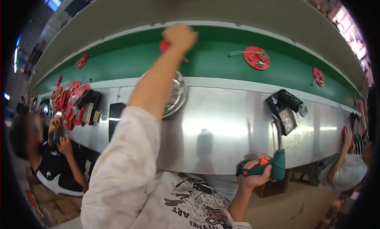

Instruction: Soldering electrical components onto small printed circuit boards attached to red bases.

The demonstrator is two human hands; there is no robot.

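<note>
My left arm reaches across the bench to the green conveyor belt, and my left hand (180,37) is curled closed at a red disc (163,45) there, mostly hidden under the hand and wrist. The fingertips are hidden behind the knuckles. At the bench's near edge, my right hand (257,171) wraps round the handle of a green power screwdriver (279,165) with an orange trigger. Its shaft points away from me toward a black parts box (287,118). A round silver metal tray (181,92) lies partly hidden behind my left forearm.
More red discs with wires, one right of centre (256,58), ride on the belt (213,51). A pile of red discs (71,102) and a dark phone-like slab (115,118) lie left. One person (51,157) works at left, another (344,169) at right. A shelf panel (213,9) overhangs the belt.
</note>
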